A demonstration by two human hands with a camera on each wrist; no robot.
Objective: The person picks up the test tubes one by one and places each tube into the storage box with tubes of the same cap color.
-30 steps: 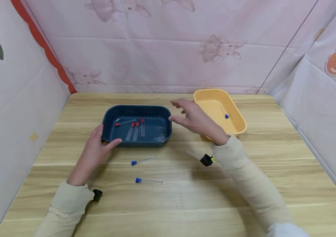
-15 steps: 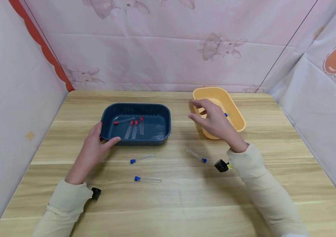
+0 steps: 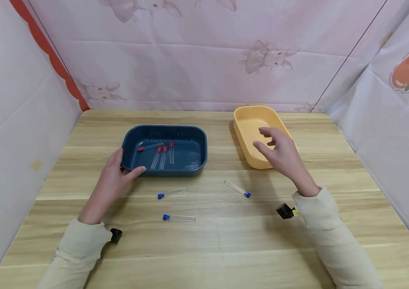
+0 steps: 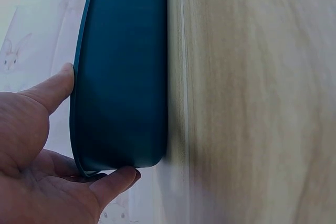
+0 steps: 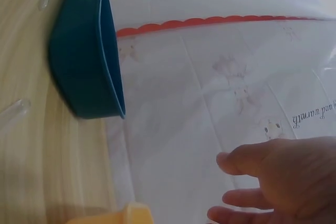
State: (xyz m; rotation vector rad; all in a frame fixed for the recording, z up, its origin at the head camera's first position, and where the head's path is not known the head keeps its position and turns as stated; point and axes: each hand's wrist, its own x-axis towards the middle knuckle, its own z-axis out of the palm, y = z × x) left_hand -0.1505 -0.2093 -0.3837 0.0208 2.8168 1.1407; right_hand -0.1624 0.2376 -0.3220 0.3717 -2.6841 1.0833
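My left hand (image 3: 112,178) grips the front left corner of a dark blue tub (image 3: 175,173), thumb on the front rim and fingers along the end wall. Several clear test tubes with red caps (image 3: 165,149) lie inside that tub. Over the yellow tub (image 3: 242,134) hovers my right hand (image 3: 282,154), fingers loosely bent and holding nothing. A blue-capped tube seen earlier in the yellow tub is now mostly hidden behind this hand. Three blue-capped test tubes lie on the table: one tube (image 3: 173,193) before the blue tub, another tube (image 3: 181,218) nearer, a third tube (image 3: 237,188) to the right.
The wooden table (image 3: 204,253) runs back to a pink printed cloth wall (image 3: 190,76). White cloth walls stand at the left and right sides. A small black camera (image 3: 285,210) sits at my right wrist, another black camera (image 3: 116,235) at my left.
My right hand has moved rightward from beside the blue tub's right end to above the yellow tub. The right-hand blue-capped tube came fully into sight. My left hand stays on the blue tub.
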